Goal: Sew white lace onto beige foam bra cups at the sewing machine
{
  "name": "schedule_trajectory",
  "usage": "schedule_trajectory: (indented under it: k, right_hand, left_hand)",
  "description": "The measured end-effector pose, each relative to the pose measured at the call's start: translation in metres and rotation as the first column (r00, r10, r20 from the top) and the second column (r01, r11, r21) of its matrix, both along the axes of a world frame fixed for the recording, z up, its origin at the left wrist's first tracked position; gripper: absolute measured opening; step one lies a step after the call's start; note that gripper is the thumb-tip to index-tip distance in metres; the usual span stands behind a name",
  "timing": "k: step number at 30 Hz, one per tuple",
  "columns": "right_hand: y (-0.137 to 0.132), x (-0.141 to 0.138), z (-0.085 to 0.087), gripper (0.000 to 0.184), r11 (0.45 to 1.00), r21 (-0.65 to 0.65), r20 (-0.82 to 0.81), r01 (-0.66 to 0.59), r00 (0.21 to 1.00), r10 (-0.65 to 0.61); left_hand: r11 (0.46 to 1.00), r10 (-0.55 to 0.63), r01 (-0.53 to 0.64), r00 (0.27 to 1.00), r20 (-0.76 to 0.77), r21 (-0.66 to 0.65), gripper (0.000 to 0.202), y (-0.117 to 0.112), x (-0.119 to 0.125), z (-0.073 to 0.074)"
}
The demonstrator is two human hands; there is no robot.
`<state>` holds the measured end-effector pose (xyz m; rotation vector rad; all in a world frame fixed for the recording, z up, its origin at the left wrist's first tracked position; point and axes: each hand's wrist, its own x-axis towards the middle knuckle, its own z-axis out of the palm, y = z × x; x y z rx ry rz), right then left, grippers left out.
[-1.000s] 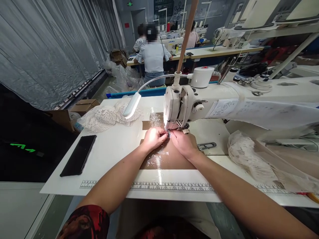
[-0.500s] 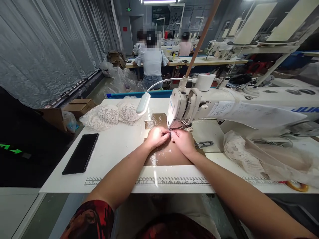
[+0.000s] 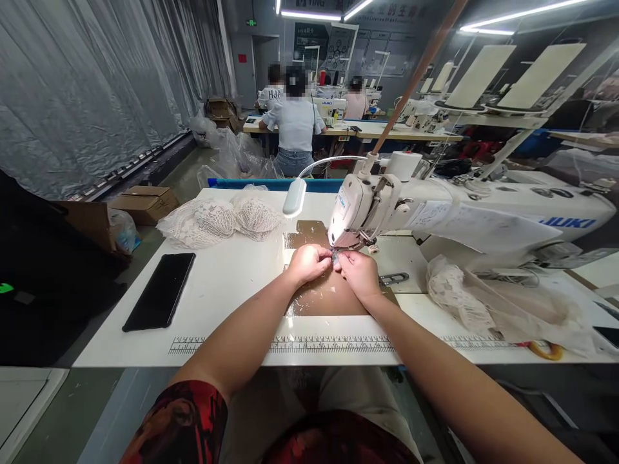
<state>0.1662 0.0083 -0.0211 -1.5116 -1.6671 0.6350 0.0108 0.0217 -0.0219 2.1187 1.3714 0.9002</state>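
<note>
Close under the needle end of a white JUKI sewing machine, both hands pinch with fingertips almost meeting. My left hand is closed, thumb against forefinger, at the left edge of a small grey piece. From the other side my right hand closes on the same piece; its kind is too small to make out. Beneath the hands lies a shiny brown sheet around the needle area. The needle tip and presser foot are mostly hidden by my fingers.
Cream lace cups lie at the left rear, a black phone nearer. Lace and mesh fabric and a yellow tape roll lie right. A lamp overhangs the table; a printed ruler runs along its front. Several people sit ahead.
The camera view has tilted up and shifted slightly. Both hands stay at the needle area, and a little more of the grey piece shows between the fingertips.
</note>
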Motion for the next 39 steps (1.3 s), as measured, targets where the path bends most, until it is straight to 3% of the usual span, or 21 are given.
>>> schedule_trajectory:
  k: [8, 29, 34, 39]
  right_hand:
    - [0.002, -0.012, -0.007, 0.029, 0.998, -0.060, -0.171, 0.025, 0.985, -0.035]
    - [0.003, -0.010, -0.013, 0.031, 0.990, -0.019, -0.127, 0.142, 0.981, -0.143]
    - [-0.001, -0.008, -0.013, 0.029, 0.998, -0.010, -0.084, 0.066, 0.994, -0.067]
    - [-0.013, -0.002, -0.001, 0.023, 0.997, 0.016, 0.030, -0.081, 0.996, 0.080]
  left_hand:
    - [1.000, -0.003, 0.004, 0.999, -0.034, 0.007, 0.026, -0.002, 0.001, 0.004]
    - [0.999, -0.020, 0.021, 0.998, -0.051, 0.035, 0.028, 0.002, -0.001, -0.002]
    - [0.999, -0.038, 0.040, 0.998, -0.052, 0.029, 0.026, 0.001, -0.002, 0.000]
    - [0.999, -0.029, 0.030, 0.999, -0.038, 0.014, 0.027, 0.000, -0.001, 0.000]
